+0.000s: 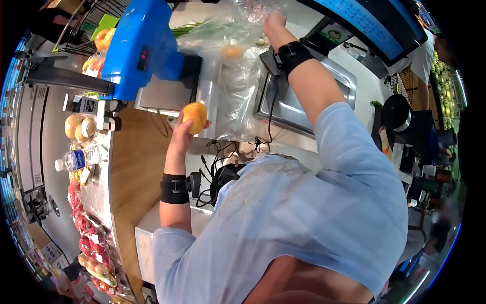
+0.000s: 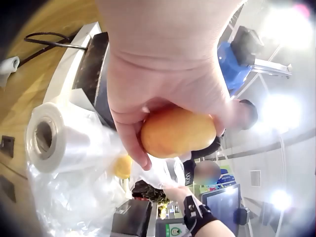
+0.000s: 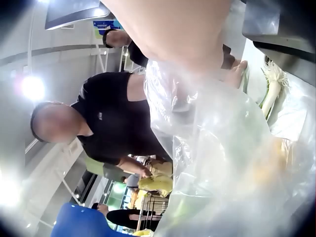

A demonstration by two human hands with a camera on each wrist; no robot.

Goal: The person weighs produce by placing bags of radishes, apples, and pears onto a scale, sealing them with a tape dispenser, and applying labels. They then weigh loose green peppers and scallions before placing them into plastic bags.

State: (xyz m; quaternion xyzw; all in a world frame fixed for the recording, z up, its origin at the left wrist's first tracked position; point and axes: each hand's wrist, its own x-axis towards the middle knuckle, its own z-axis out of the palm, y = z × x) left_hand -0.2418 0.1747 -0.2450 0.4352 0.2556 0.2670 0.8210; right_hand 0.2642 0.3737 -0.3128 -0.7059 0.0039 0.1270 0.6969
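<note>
My left hand [image 1: 183, 133] holds a yellow-orange mango [image 1: 194, 117] in front of the counter's near edge. In the left wrist view the fingers curl round the mango [image 2: 177, 132] from both sides. At the far side, my right hand [image 1: 275, 23] grips the end of a clear plastic bag [image 1: 215, 38], its fingertips partly hidden by the plastic. The right wrist view has the bag [image 3: 207, 143] hanging from that hand, spread wide across the picture. Another orange-yellow fruit [image 1: 233, 51] shows through the plastic.
A roll of plastic bags [image 2: 47, 136] lies beside the counter's steel scale plate [image 1: 309, 101]. A blue machine [image 1: 132, 48] stands left, a screen [image 1: 377, 25] at the back right. Spring onions [image 3: 271, 96] lie behind the bag. Across the counter is a person in black [image 3: 116, 116].
</note>
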